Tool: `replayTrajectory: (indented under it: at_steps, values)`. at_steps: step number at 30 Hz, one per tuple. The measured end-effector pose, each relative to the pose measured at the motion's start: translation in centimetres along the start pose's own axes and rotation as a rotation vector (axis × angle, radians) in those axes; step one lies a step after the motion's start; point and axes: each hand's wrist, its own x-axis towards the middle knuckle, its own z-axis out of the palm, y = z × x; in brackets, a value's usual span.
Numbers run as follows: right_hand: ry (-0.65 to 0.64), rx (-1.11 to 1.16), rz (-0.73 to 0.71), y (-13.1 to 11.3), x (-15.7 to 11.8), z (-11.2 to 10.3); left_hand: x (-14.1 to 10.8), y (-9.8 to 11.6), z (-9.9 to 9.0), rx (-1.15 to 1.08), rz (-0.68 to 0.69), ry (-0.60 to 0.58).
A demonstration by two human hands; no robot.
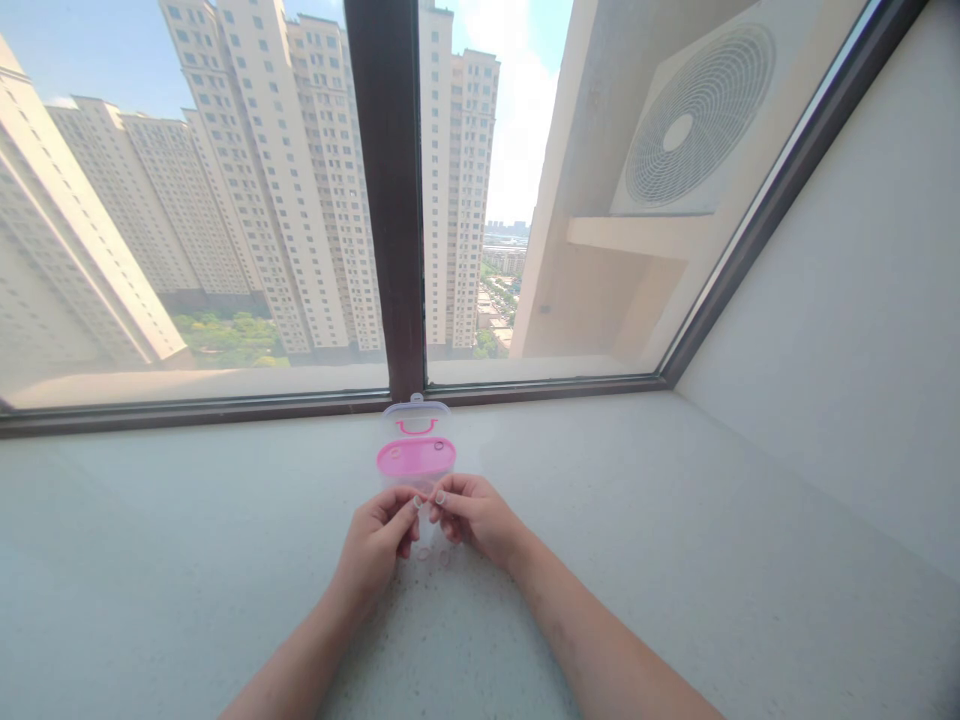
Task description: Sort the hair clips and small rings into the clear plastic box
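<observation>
Above the pale speckled sill, my left hand (382, 525) and my right hand (474, 515) meet, thumbs and forefingers pinched together fingertip to fingertip. Whatever lies between those fingertips is too small to make out. Just behind them stands a clear plastic box (384, 482) with a pink inner top (416, 458) and a raised clear lid (414, 411) with a pink handle. A small dark ring (439, 446) and a pale ring (395, 453) rest on the pink top. Below my fingers lie small pale ring-like pieces (422, 554) on the sill. My hands partly hide the box's front.
The light stone sill (225, 560) stretches out on both sides. A dark window frame (397, 250) rises right behind the box, with glass on either side. A white wall (840, 350) borders the sill on the right. Outside are tall buildings and a fan unit (679, 132).
</observation>
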Motion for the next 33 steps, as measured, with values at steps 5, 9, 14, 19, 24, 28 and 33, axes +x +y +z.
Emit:
replayTrajectory:
  at_steps: [5, 9, 14, 19, 24, 28, 33]
  values:
    - [-0.001, -0.001, -0.002, 0.01, -0.03, 0.03, -0.04, 0.2, 0.08, 0.01, 0.001, 0.003]
    - [-0.002, 0.001, -0.005, 0.07, -0.03, -0.02, -0.07, 0.16, 0.07, 0.012, -0.008, 0.007]
    - [-0.008, 0.034, -0.008, 0.21, 0.06, -0.17, -0.05, -0.04, -0.05, 0.006, -0.001, 0.01]
    - [-0.011, 0.066, -0.007, 0.21, 0.14, -0.18, -0.09, -0.15, -0.14, 0.01, 0.009, -0.002]
    - [-0.011, 0.078, -0.011, 0.23, 0.17, -0.13, -0.06, -0.21, -0.12, -0.001, 0.01, 0.005]
    - [-0.005, 0.082, -0.014, 0.29, 0.22, -0.15, -0.02, -0.18, -0.12, 0.002, 0.008, 0.007]
    - [0.0, 0.087, -0.012, 0.21, 0.23, -0.12, -0.03, -0.06, -0.08, 0.002, 0.0, 0.004]
